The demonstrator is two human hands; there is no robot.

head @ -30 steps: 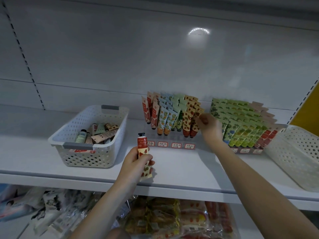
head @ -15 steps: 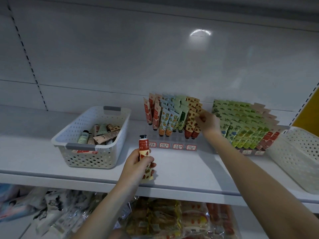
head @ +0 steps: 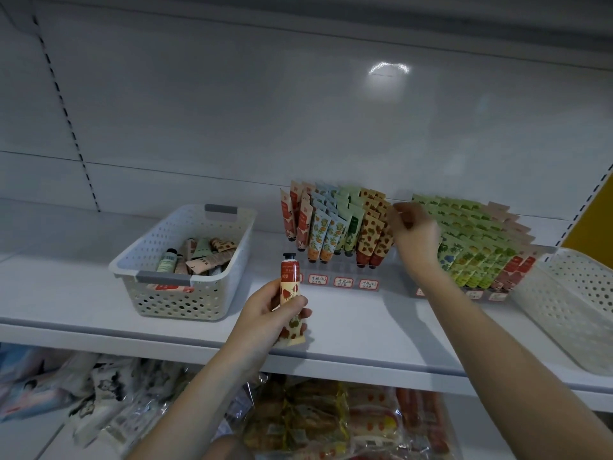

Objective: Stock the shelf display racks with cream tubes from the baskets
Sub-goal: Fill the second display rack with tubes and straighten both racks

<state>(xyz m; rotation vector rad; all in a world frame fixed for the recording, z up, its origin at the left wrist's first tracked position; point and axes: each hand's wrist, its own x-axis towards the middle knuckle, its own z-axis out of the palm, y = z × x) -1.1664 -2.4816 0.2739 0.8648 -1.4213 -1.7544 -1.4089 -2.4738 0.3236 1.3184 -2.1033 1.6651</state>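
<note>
On the left of the shelf (head: 83, 303) I see a white perforated basket (head: 185, 293) holding a loose pile of cream tubes (head: 202, 257). Just right of it, near the shelf's front edge, my left hand (head: 265, 313) is clamped around a red strawberry-print tube (head: 290, 293), cap up. Farther back stands a display rack (head: 335, 227) of upright tubes above price labels. My right hand (head: 414, 234) reaches between that rack and a second rack (head: 481, 240) of green tubes, fingers curled together; I cannot tell whether they pinch anything. Another white basket (head: 570, 293) sits far right.
</note>
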